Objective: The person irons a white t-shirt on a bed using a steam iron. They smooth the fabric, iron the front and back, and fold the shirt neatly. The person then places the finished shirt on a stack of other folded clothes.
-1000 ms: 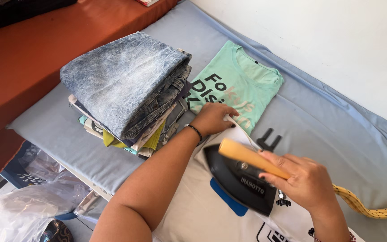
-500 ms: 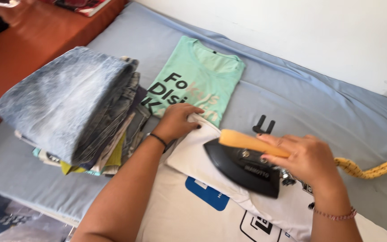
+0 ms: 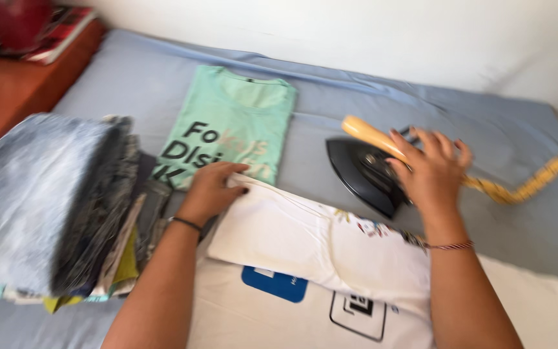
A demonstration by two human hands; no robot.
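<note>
A white T-shirt (image 3: pixel 330 258) with blue and black prints lies in front of me on the blue sheet, its upper part folded over. My left hand (image 3: pixel 209 192) pinches the folded corner of this shirt between thumb and fingers. A black iron (image 3: pixel 361 173) with a wooden handle (image 3: pixel 364 134) stands flat on the sheet just beyond the shirt. My right hand (image 3: pixel 431 169) rests on the rear of that handle with its fingers stretched out and apart, not wrapped around it.
A mint-green T-shirt (image 3: pixel 230 126) with dark lettering lies flat beyond my left hand. A tall stack of folded clothes (image 3: pixel 53 200), pale denim on top, stands at the left. The iron's yellow braided cord (image 3: pixel 537 174) runs off right. A reddish-brown floor (image 3: pixel 8 90) lies far left.
The iron has moved off the white shirt to the bare sheet at the right, and my right hand's fingers have loosened from its handle. The view has swung left to right.
</note>
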